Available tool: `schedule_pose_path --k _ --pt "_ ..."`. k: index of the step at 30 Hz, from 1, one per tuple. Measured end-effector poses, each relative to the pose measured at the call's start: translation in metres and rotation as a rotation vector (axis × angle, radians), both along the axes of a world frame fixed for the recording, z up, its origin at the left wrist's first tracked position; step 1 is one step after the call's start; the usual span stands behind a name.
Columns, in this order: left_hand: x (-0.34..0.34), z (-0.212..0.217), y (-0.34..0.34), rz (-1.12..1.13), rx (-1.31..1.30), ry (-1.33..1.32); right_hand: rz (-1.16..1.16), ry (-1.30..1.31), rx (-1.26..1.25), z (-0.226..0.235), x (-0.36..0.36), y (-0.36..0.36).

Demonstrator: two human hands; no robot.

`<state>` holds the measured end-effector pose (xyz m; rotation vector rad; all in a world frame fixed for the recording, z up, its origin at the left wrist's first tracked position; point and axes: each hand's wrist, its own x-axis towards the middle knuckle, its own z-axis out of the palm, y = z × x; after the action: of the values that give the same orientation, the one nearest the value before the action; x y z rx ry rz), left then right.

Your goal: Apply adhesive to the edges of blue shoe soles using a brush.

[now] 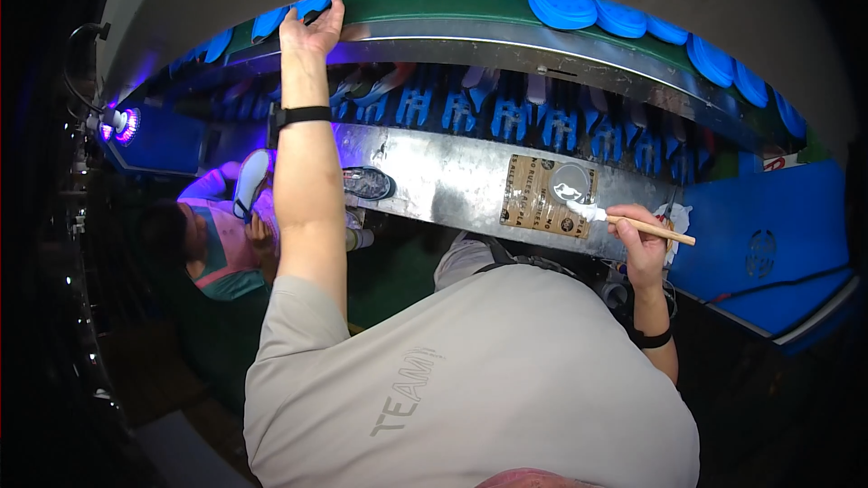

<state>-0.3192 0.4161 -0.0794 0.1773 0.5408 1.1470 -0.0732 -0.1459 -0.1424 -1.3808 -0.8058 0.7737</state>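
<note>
Left hand (312, 27) is stretched way up to the top conveyor belt (434, 2), fingers spread flat on a blue shoe sole (289, 16) at the near edge, touching rather than really gripping it. Right hand (640, 239) is closed around a wooden-handled brush (633, 224), white glue-loaded bristles sitting at the rim of the little round glue pot (570, 185) on the brown cardboard (547, 197), which is stuck to the steel ledge (443, 176).

I'd say wipe the bristles against the pot rim so nothing drips, and get a proper hold on that sole before pulling it off. Another worker (221, 239) sits lower left holding a sole (250, 183).
</note>
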Motion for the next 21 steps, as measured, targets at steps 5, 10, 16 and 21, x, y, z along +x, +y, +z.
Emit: schedule_pose_path --k 5,10,16,21 --pt "-0.049 -0.014 0.038 -0.097 -0.018 0.387 0.059 -0.003 -0.049 -0.01 -0.003 0.013" --pt "-0.044 0.015 -0.071 0.27 0.381 1.122 0.076 -0.33 -0.193 -0.027 0.008 0.026" --pt "-0.097 0.01 -0.192 1.059 1.045 1.793 0.037 -0.705 -0.193 -0.078 0.028 0.042" --pt "-0.112 0.023 -0.249 1.148 0.862 1.501 0.066 -0.664 -0.521 -0.094 0.036 0.059"
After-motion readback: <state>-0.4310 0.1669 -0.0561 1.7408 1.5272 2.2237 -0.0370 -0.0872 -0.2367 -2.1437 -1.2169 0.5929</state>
